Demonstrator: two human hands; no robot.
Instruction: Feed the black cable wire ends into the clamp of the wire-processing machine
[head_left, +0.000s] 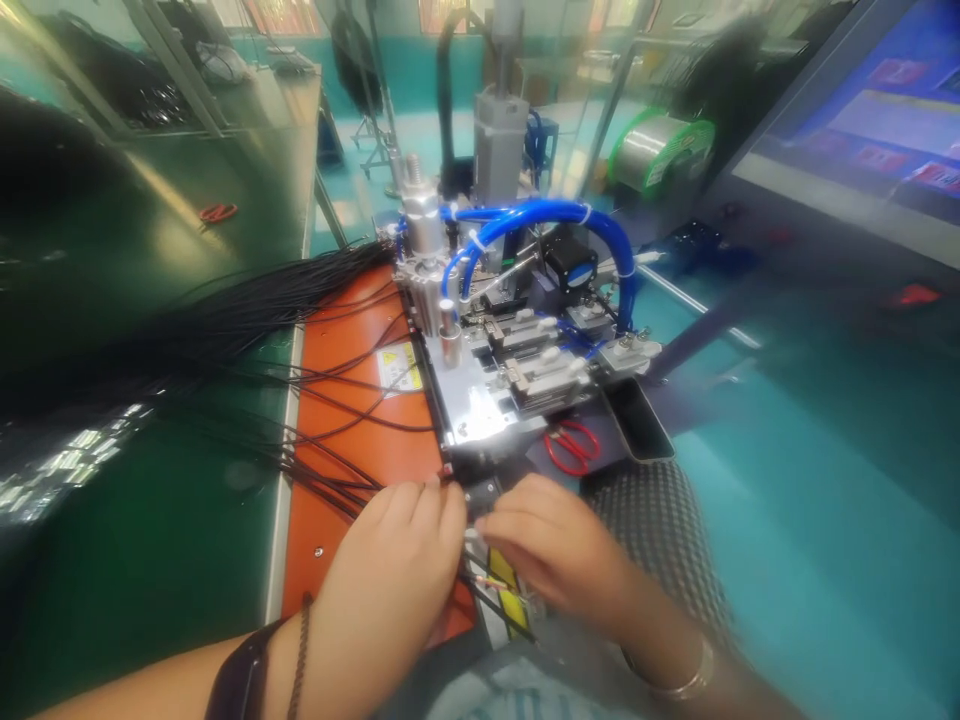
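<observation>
My left hand (397, 565) and my right hand (559, 550) meet at the near edge of a metal machine (510, 370), fingers curled together. Between them runs a thin black cable (491, 590) with a coloured end, and both hands pinch at it beside a small black block (482, 493). A fan of black cables (247, 330) lies across the orange plate (375, 440) to the left of my left hand. Red-handled scissors (574, 445) rest just beyond my right hand.
Blue hoses (547, 215) loop over the machine. A black tray (641, 420) sits at its right. The green bench (150, 520) spreads left, with another red tool (217, 212) far back. A screen (885, 110) stands at upper right, a wire spool (660, 150) behind.
</observation>
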